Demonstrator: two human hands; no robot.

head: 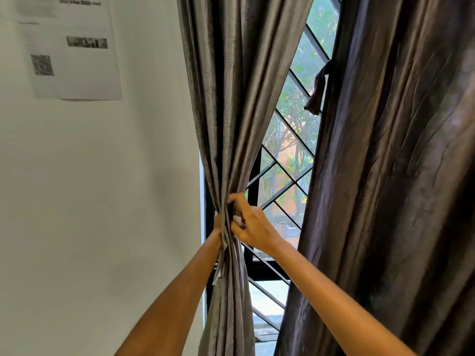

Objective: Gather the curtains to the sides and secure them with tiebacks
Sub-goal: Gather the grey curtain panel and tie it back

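At centre frame the left curtain (231,140) is bunched into a narrow waist; the left hand (218,224), mostly hidden behind it, appears wrapped around the fabric. The right hand (250,224) is curled on the front folds, pinching something pale, perhaps the tieback (237,220). The bunch is best kept tight while the band is closed; the right curtain (401,176), filling the frame's right, hangs unsecured.

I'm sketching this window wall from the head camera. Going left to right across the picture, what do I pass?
Paper notice on the white wall → gathered left curtain → window grille → small dark cloth strip at the right curtain's edge → right curtain, hanging loose.
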